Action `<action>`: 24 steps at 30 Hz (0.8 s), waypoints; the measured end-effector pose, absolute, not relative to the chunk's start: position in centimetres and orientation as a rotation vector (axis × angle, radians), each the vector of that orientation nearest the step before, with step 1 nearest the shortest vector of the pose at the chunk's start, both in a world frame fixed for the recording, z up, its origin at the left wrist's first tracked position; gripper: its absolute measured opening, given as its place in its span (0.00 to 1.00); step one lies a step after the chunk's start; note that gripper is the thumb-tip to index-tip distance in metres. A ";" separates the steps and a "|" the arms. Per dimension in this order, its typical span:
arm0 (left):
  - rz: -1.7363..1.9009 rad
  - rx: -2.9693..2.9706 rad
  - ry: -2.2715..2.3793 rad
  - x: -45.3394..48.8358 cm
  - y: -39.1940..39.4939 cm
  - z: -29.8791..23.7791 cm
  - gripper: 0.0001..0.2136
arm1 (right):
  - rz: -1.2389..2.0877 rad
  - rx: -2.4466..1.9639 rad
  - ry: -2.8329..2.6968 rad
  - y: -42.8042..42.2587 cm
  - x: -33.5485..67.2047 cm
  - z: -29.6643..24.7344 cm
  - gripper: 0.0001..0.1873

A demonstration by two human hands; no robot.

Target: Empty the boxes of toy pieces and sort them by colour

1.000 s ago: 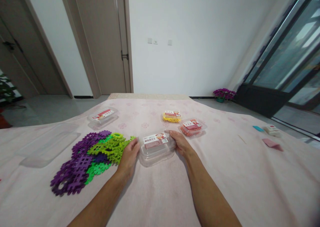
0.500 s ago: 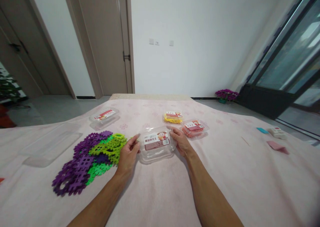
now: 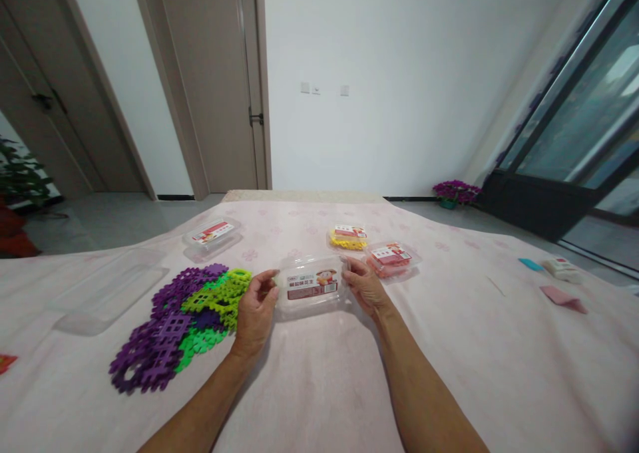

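Between my two hands is a clear plastic food box (image 3: 313, 306) with a white and dark red label on its lid. My left hand (image 3: 255, 313) pinches its left edge, and my right hand (image 3: 367, 285) grips the right edge. No contents show inside it. Close by my left hand lies a heap of flat plastic building pieces, with purple pieces (image 3: 167, 330), lime pieces (image 3: 219, 297) and green pieces (image 3: 202, 342). Beyond my right hand sit a box of pink-red pieces (image 3: 392, 261) and a smaller-looking box of yellow pieces (image 3: 348, 240), both with labelled lids.
A labelled clear box (image 3: 212, 240) stands at the far left, and a larger clear tray (image 3: 107, 293) lies nearer. On the right are a blue piece (image 3: 530, 265), a white packet (image 3: 562, 270), a pink cloth (image 3: 564, 299) and a thin stick (image 3: 496, 285). A pink cloth cover (image 3: 319, 393) spreads underneath.
The held box has tilted so its label faces me more, with both hands still at its sides. The whole view has shifted slightly.
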State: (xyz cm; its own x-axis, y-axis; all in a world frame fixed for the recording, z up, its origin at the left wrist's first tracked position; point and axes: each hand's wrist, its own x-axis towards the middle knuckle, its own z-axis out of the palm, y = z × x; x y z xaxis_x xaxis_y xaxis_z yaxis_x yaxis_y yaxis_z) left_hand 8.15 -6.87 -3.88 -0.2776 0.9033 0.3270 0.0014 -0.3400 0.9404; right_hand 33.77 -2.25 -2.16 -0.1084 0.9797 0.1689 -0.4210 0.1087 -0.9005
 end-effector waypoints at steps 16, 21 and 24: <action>1.918 1.850 1.242 7.1 -7.1 -4.6 0.05 | 1.309 -0.651 -1.038 -2.1 34.0 -2.1 0.18; 1.916 2.106 1.188 7.2 -7.7 -3.9 0.05 | 1.311 -0.603 -1.007 -2.3 33.6 -1.7 0.18; 1.859 2.123 1.160 7.4 -8.1 -3.5 0.05 | 1.341 -0.565 -1.018 -2.6 33.4 -1.3 0.18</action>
